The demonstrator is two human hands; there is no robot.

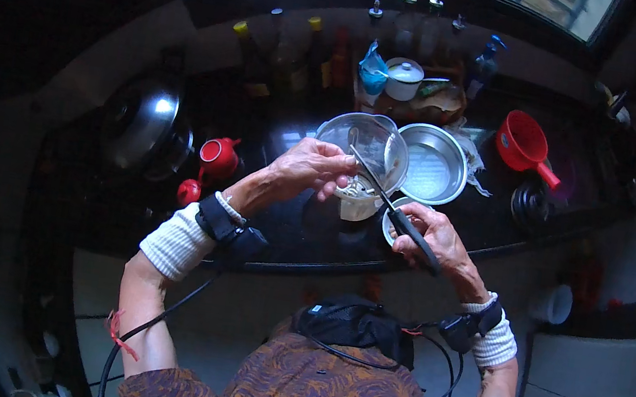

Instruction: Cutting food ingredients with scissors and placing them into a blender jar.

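Black-handled scissors (414,234) are in my right hand (433,239), their blades pointing up and left towards my left fingertips. My left hand (321,165) pinches something small close to the blades; what it is cannot be made out. Below and behind the fingertips stands a clear plastic container (357,210) with pale pieces (356,187) in it. A round metal pan (433,165) sits at its right. A small white bowl (388,228) is partly hidden by my right hand.
A red teapot (219,158) and a large domed metal lid (140,119) are on the left. At the right lie a red plastic dipper (522,143) and dark round lids (529,205). Bottles, a lidded white pot (403,81) and a blue packet (373,72) line the back.
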